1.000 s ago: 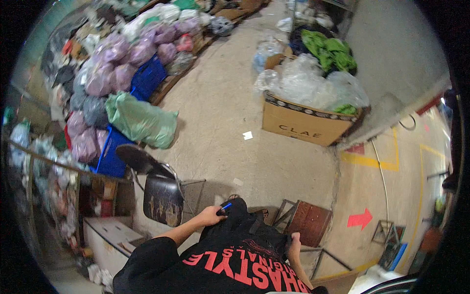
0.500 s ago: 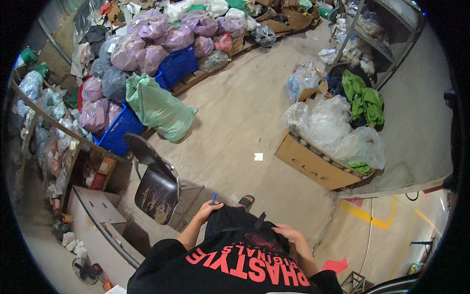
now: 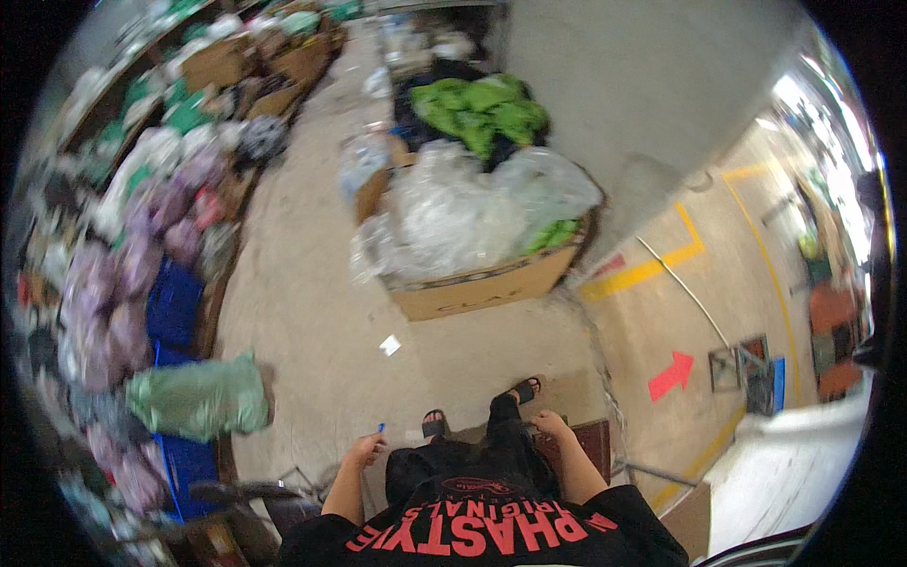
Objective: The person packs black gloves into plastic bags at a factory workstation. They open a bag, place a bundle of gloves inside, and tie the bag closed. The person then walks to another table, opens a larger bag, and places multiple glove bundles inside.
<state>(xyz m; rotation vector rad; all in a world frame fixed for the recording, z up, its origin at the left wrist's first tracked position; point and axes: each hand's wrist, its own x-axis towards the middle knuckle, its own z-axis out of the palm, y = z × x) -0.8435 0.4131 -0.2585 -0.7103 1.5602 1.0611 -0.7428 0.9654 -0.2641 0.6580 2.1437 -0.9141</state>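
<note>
My left hand [image 3: 365,451] is closed round a slim blue pen [image 3: 382,428], whose end sticks up past the fingers. It is held out to the left of my black trousers [image 3: 416,465]. On the other side, my right hand [image 3: 548,424] hangs beside my right thigh, close to a dark brown flat surface [image 3: 592,446]. Its fingers look bent, but blur hides whether anything is in them. Ahead on the floor lies a small white piece of paper [image 3: 389,345], out of reach of both hands.
A cardboard box [image 3: 491,295] of clear plastic stands ahead, with bright green material [image 3: 487,109] behind it. At left are a pale green sack [image 3: 200,399], blue crates [image 3: 173,304] and purple bags [image 3: 109,293]. A red floor arrow [image 3: 672,376] and white surface [image 3: 779,477] are at right.
My view has swung to the right, so the box, sack and crates sit farther left. My right hand has come off the front of my clothing. The pen stays in my left hand.
</note>
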